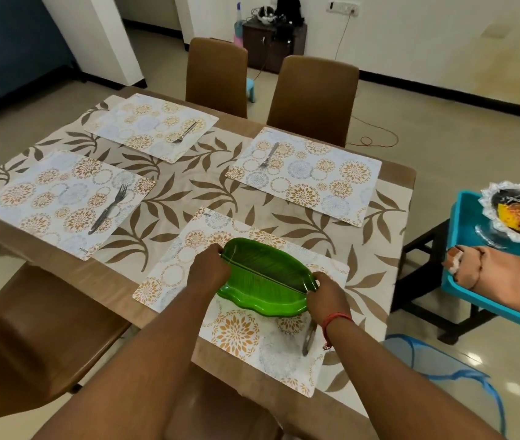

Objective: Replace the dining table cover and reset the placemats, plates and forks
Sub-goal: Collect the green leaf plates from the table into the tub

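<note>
Both hands, left hand (209, 269) and right hand (325, 295), grip a green plate (266, 282) over the near-edge placemat (242, 328); three other placemats carry forks.

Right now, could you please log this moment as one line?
stage: plate placement | hands: left hand, right hand hold green leaf plate over near placemat | other placemats: forks only

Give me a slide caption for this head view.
Both hands set a green leaf plate on the nearest placemat.
</note>
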